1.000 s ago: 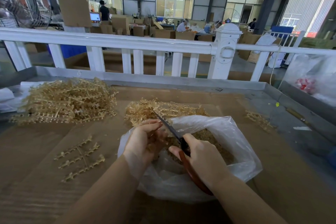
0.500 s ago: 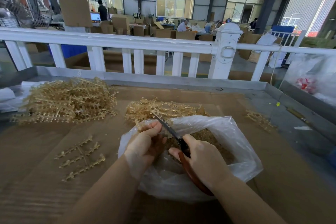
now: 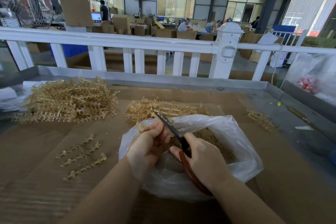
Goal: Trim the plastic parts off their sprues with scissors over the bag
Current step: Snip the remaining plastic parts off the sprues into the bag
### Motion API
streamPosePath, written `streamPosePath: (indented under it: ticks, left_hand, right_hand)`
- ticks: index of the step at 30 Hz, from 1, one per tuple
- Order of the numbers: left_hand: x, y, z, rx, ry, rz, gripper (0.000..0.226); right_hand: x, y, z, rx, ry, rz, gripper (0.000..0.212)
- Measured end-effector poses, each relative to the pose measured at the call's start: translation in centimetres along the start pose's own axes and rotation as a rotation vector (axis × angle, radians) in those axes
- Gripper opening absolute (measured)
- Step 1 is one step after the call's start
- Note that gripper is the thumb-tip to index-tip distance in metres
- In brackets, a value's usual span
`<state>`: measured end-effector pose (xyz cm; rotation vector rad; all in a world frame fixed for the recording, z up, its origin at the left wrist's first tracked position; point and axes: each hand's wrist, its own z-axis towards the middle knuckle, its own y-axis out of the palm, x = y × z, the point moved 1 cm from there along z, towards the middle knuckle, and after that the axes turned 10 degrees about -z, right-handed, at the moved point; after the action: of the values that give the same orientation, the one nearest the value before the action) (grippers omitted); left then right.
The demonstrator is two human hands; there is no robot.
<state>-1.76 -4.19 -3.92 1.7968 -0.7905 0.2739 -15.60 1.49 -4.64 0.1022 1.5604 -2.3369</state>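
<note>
On a cardboard-covered worktop (image 3: pixel 54 151) by a white railing (image 3: pixel 127 42), the left hand (image 3: pixel 149 147) pinches a sprue (image 3: pixel 143 125) over the bag (image 3: pixel 236 142) while the right hand (image 3: pixel 205 160) grips scissors (image 3: pixel 169 125) just beside it.

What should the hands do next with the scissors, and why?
Probably close the scissors to snip the next part. The left hand holds a sprue piece right beside the blades, the right hand grips the handles, and both sit above the open bag, so cut parts would likely drop in.
</note>
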Motion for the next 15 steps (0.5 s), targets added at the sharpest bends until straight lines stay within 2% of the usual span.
streamPosePath:
  ticks: [11, 15]
  left_hand:
    - [0.21, -0.18, 0.26, 0.008, -0.028, 0.016, 0.006]
    - [0.19, -0.15, 0.29, 0.014, -0.023, 0.039, 0.005]
  right_hand:
    - [0.16, 0.13, 0.23, -0.044, -0.011, -0.054, 0.028]
    - [0.44, 0.15, 0.37, -0.036, -0.009, -0.059, 0.034]
